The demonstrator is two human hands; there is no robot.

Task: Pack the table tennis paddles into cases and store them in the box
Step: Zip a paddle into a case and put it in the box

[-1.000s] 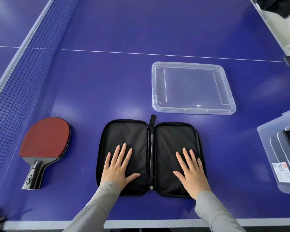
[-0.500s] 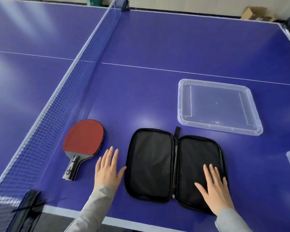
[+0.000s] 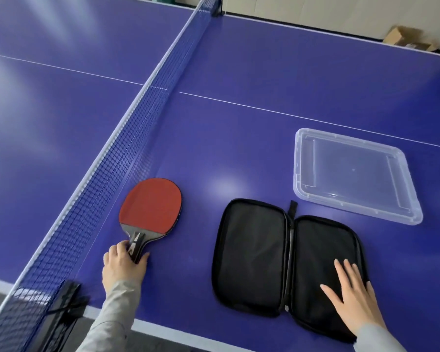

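At nine o'clock the left hand (image 3: 123, 265) grips the paddle (image 3: 150, 208) by its handle beside the net (image 3: 127, 138). Lift it level into the open case (image 3: 285, 262) at centre, which the flat, released right hand (image 3: 351, 298) steadies at four o'clock.

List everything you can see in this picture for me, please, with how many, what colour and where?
paddle: one, red face, dark handle, lying by the net.
case: one, black, lying open flat near the table's front edge.
lid: one, clear plastic, lying flat beyond the case.
net: one, dark blue with white top band, across the table.
table: one, blue with white lines.
cardboard boxes: brown, on the floor at far right; count unclear.
left hand: closing on the paddle's handle.
right hand: flat on the case's right half.
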